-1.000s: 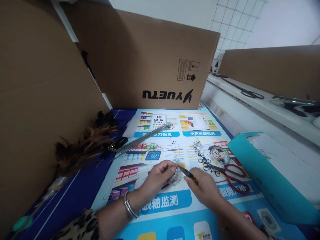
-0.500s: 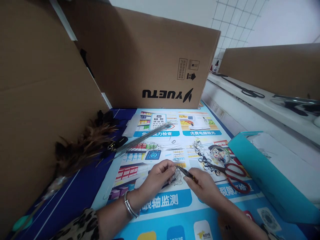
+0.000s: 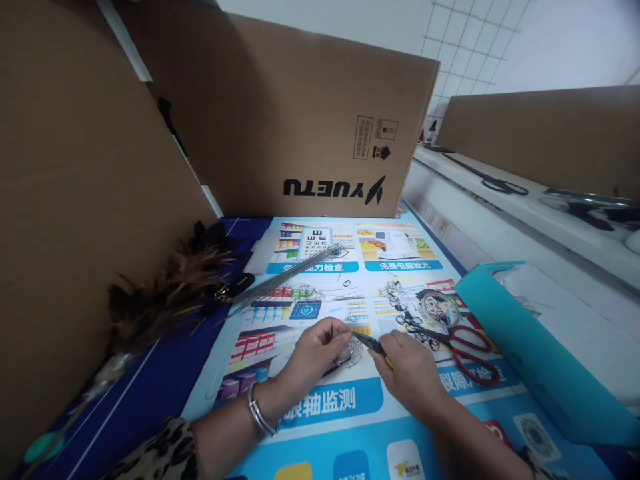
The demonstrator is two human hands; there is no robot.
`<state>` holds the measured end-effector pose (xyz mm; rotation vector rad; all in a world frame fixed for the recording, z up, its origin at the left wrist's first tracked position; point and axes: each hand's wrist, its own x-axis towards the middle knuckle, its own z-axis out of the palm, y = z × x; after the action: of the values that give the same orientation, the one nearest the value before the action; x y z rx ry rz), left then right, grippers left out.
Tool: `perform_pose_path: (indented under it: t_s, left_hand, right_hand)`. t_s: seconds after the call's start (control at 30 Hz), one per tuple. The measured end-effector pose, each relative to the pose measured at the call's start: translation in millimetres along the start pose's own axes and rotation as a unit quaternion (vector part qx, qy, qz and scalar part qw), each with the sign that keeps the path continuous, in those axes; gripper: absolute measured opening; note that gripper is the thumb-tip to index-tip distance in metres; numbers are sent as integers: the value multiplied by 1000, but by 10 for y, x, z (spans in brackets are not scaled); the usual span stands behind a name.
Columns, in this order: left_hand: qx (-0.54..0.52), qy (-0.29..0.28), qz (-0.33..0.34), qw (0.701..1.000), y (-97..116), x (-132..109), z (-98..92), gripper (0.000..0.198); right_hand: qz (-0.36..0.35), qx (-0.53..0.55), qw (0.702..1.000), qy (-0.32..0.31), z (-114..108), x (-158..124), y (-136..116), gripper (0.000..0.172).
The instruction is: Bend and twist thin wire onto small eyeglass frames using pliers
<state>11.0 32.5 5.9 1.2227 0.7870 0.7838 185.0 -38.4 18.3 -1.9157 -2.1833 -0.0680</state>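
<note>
At far left stands a cardboard panel (image 3: 75,167), with dark brown feathers (image 3: 165,290) at its foot and a green disc (image 3: 45,448) near the lower corner. Beside the feathers lies a black fob (image 3: 243,285), and behind it a clear case (image 3: 263,252). A sheaf of thin rods (image 3: 295,270) slants from near the fob toward the middle of the printed mat (image 3: 380,427). A spotted sleeve (image 3: 160,453) and a silver bangle (image 3: 260,413) lead to the left hand (image 3: 320,347), its thumb and fingers drawn together at the pliers' tip; whatever they may pinch is too small to tell. An upright box (image 3: 300,113) with inverted lettering closes off the back. Just beside the left fingertips, below the pliers, is a tangle (image 3: 356,353) of fine wire. The pliers (image 3: 366,341) point left, their handles gripped in the right hand (image 3: 413,367). Near that hand lie small black rings (image 3: 413,321) in a cluster, then red-handled scissors (image 3: 453,345), the blades running toward the rings. Farther right sits a teal box (image 3: 540,360) with some thin wires inside. Behind it, black scissors (image 3: 500,184) rest on a white ledge (image 3: 537,200).
</note>
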Motion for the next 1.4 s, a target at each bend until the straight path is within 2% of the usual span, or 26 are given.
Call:
perform_pose_path:
  t_s: [0.13,0.3,0.43,1.07,1.4]
  left_hand:
    - [12,-3,7,1000,-23,-6,-9,17]
    - [14,-5,12,1000,-23,-7,-15,19]
    - [3,-18,0,1000,-4,-7,-13,21]
    - [24,-28,10,999,-68,24,-37,18]
    - [43,-52,3,998,-103,34,-52,18]
  right_hand:
    - [-1,-7,1000,7,6,2,-11,18]
    - [26,62,997,-32,-1,26,-25,18]
    - [31,87,995,-33,18,32,-15,19]
    - [16,112,991,-69,50,42,38,18]
    - [10,121,990,-78,41,49,37,19]
